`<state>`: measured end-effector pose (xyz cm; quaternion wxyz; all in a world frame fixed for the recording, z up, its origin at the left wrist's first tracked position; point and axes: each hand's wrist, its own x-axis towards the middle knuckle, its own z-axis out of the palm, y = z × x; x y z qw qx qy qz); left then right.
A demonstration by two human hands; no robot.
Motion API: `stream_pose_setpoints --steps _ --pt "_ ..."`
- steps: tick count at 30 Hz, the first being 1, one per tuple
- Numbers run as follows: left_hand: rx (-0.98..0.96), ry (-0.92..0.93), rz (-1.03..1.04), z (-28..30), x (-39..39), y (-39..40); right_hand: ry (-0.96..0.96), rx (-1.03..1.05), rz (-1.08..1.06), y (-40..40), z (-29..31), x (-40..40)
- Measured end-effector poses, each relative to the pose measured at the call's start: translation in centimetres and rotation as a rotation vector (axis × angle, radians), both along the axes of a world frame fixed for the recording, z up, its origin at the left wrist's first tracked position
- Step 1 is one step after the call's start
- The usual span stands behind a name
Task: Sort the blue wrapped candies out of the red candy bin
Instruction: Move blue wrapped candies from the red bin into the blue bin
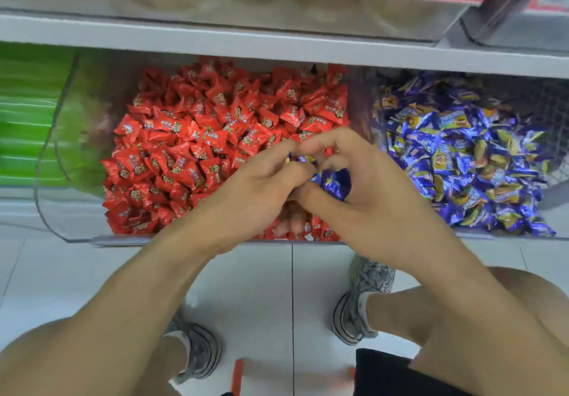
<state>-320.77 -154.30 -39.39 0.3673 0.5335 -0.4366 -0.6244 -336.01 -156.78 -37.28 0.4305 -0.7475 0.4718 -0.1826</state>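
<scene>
1. Forearms reach forward from the person, who crouches on the tiled floor [246,288], and converge over the front of the red candy bin [74,235].
2. Left hand [255,192] lies knuckles up, its fingers curled toward the right hand; a scrap of blue and yellow wrapper shows at its fingertips, so its grip appears narrow on a candy, though that hold is partly hidden.
3. Right hand [363,192] has thumb and fingers curled round a cluster of blue wrapped candies [334,183]; grip closed on them.
4. Step in hand, by judgement: gathering picked blue pieces into the right hand, above the red candies [191,137].
5. Next move calls for carrying the handful right of the grip to the blue candy bin [462,155], just beside, without dropping pieces back among the red.
</scene>
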Motion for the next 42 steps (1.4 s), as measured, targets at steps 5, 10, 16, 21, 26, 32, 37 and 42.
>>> stream_pose_setpoints --steps 5,10,16,21,26,32,37,42 --pt "-0.058 0.029 0.184 0.8 -2.8 -0.7 -0.132 -0.073 -0.255 0.1 -0.2 -5.6" --pt "-0.221 -0.327 -0.026 2.6 -9.7 -2.3 -0.217 -0.149 -0.573 -3.5 -0.8 -12.6" --pt "-0.423 -0.67 -0.18 3.5 -17.3 -6.6 -0.145 -0.318 -0.599 -7.1 -1.4 -18.2" --pt "-0.626 -1.329 -0.32 0.1 -17.5 -7.3 -0.086 -0.379 -0.66 -7.9 -2.7 -19.5" --pt "-0.345 -1.288 -0.459 -2.6 -17.5 -6.7 0.144 -0.56 -0.342 -7.3 -3.5 -17.6" --pt "-0.229 -1.243 -0.476 -2.1 -18.1 -8.8 0.425 -0.339 -0.165 -6.9 -5.7 -17.3" --pt "-0.568 -1.332 -0.281 -0.5 -17.2 -7.2 0.589 -0.273 -0.184 -8.5 -6.2 -18.6" --pt "-1.053 -1.04 0.173 1.6 -11.7 -3.0 0.561 -0.386 -0.297 -7.9 -5.1 -18.1"
